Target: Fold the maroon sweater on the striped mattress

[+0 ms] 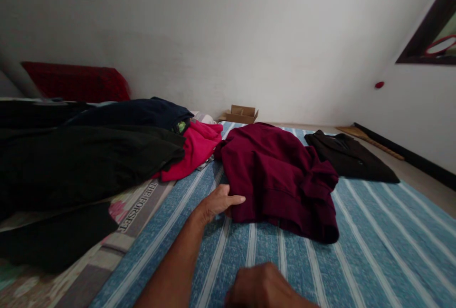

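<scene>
A maroon sweatshirt (278, 175) lies loosely folded on the blue striped sheet (374, 241). My left hand (218, 203) reaches its near left corner, thumb on top and fingers tucked under the hem, pinching the fabric. My right hand (263, 289) rests low at the frame's bottom edge on the sheet, short of the sweatshirt. Its fingers are curled in and nothing shows in it.
A pile of black and navy clothes (81, 160) with a bright pink garment (195, 149) fills the left side. A folded dark garment (351, 158) lies at the far right of the sheet. Behind are a red pillow (74, 82), a small cardboard box (241, 114) and the white wall.
</scene>
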Available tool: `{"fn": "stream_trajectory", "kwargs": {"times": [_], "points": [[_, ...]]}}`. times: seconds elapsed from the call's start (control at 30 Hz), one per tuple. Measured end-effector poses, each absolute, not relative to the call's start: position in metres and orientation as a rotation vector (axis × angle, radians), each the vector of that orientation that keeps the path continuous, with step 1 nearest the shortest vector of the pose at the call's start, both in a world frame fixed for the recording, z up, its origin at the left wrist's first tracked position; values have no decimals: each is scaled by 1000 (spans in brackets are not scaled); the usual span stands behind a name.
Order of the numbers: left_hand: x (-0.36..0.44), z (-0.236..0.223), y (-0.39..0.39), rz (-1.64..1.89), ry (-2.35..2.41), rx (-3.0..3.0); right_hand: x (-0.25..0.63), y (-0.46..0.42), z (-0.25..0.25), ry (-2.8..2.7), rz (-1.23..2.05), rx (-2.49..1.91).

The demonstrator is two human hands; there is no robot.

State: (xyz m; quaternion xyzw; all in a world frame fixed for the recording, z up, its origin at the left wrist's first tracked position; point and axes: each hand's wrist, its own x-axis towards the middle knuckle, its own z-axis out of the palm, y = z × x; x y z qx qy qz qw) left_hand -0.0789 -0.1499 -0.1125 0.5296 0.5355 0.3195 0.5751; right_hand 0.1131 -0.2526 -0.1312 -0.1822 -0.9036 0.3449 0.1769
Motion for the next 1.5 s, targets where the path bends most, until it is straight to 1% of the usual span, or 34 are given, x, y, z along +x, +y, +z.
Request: {"fn": "stream_trajectory", "kwargs": {"times": [0.17,0.23,0.27,0.43,0.57,0.7,0.87,1.03,1.17,1.33,1.5], "points": [[-77,-109,-148,1015,1071,970,133,-212,-125,-2263,109,-1013],[-82,-103,-149,1105,1018,876,142,-199,-129,-2258,-78,-1176],[-85,-101,-149,1139,1010,845,146,-194,-134,-2284,-122,-1257],[-103,-95,-152,1263,1039,797,153,-183,-163,-2360,-115,-1490],[-108,-96,-152,1244,1040,817,147,-185,-173,-2312,-171,-1524],[-107,-99,-151,1177,1033,830,146,-180,-170,-2316,-223,-1518],[-111,-99,-152,1107,995,852,160,-170,-152,-2302,-89,-1429],[-126,-94,-156,996,1056,941,172,-182,-133,-2294,-49,-1266],[-131,-94,-159,847,1099,1007,172,-189,-135,-2414,-21,-1244],[-121,-93,-160,833,1130,1012,157,-191,-139,-2521,10,-1428],[-108,-91,-160,885,1070,981,124,-197,-149,-2510,-47,-1212]]}}
